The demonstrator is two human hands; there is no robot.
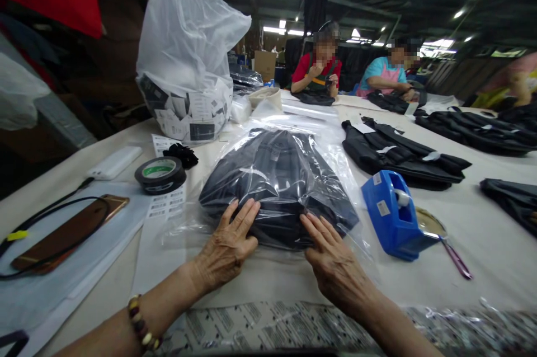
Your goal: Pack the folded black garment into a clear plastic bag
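Observation:
In front of me a black bag (pixel 277 178) lies flat inside a clear plastic bag (pixel 335 147) on the table. My left hand (pixel 229 248) rests on its near left part, fingers stretched out over the plastic. On the near right part lies my right hand (pixel 333 253), its fingers also extended and pressing the film. Neither hand grips anything. Close to the right hand stands a blue tape dispenser (pixel 392 214). A roll of black tape (pixel 160 173) and a sheet of printed labels (pixel 165 206) are to the left of the plastic bag.
A phone (pixel 71 234) with a cable lies at the left, near a white power bank (pixel 115 162). Behind stands a translucent sack (pixel 188 94) of tags. More black bags (pixel 398 153) lie at the right. Two people (pixel 316 69) sit across the table.

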